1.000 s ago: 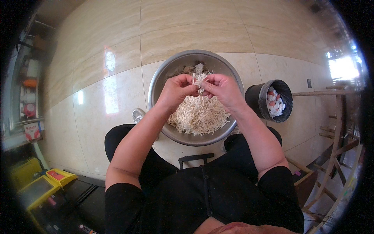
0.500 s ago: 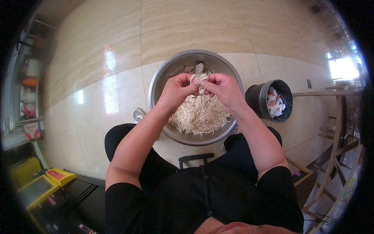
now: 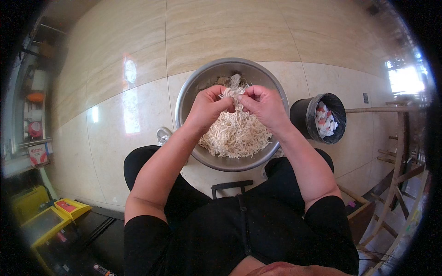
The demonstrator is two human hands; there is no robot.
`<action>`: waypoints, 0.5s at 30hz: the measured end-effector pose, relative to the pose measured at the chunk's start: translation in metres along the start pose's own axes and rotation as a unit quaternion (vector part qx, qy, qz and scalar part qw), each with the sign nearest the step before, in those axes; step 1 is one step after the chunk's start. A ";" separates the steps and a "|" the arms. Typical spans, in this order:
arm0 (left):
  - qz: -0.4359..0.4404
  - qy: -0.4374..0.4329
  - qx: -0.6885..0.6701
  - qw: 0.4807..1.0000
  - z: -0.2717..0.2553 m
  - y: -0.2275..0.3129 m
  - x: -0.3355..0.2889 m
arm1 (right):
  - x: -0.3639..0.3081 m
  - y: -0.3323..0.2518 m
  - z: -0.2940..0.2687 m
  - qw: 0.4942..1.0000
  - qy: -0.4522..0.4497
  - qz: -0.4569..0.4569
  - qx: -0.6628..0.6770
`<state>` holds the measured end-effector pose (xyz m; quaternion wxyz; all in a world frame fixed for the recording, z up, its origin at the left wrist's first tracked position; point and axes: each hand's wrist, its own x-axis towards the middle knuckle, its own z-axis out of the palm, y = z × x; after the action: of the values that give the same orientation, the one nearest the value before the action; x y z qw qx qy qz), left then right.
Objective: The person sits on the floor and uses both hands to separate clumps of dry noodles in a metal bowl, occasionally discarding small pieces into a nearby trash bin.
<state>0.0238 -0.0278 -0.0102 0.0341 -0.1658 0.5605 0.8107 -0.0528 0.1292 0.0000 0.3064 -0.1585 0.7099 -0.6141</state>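
Observation:
A wide metal basin [image 3: 183,99] stands in front of me on the floor. It holds a heap of thin pale strands [image 3: 237,135] that look like noodles. Above the heap's far part, my left hand [image 3: 205,106] pinches a small clump of strands [image 3: 234,93], thumb against fingers. My right hand [image 3: 265,106] pinches the same clump from the other side, with the fingertips of both hands a little apart. Just beyond the fingers a greyish-white lump [image 3: 235,79] shows against the basin's far inner wall; what it is I cannot tell.
Right of the basin is a black bucket [image 3: 301,120] with white and reddish scraps inside. A wooden chair-like frame [image 3: 401,152] stands farther right. Yellow-edged cases [image 3: 46,225] lie at the lower left, and shelves with goods [image 3: 34,106] line the left side.
My fingertips have drawn slightly apart, and more of the pale strands show between them. The basin and bucket have stayed in place.

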 end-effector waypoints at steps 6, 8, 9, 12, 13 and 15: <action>-0.005 -0.010 -0.035 0.999 -0.002 -0.004 0.000 | 0.001 -0.005 -0.003 0.997 -0.016 0.034 0.065; 0.006 -0.017 -0.002 1.000 -0.001 -0.005 0.000 | -0.001 -0.007 0.001 0.997 -0.032 0.036 0.055; 0.006 -0.014 0.008 1.000 -0.002 -0.005 0.000 | -0.002 -0.009 0.002 0.997 -0.035 0.039 0.054; -0.008 -0.003 0.001 1.000 -0.003 -0.002 0.000 | -0.002 -0.009 0.002 0.998 -0.027 0.039 0.046; -0.015 0.001 -0.008 1.000 -0.003 0.000 0.000 | -0.002 -0.008 0.000 0.998 -0.021 0.038 0.042; -0.015 0.005 -0.049 0.999 -0.007 -0.003 0.003 | 0.000 -0.005 -0.002 0.997 -0.019 0.035 0.066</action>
<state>0.0236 -0.0331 -0.0158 0.0352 -0.1803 0.5173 0.8358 -0.0546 0.1298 0.0046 0.3508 -0.1246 0.6668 -0.6456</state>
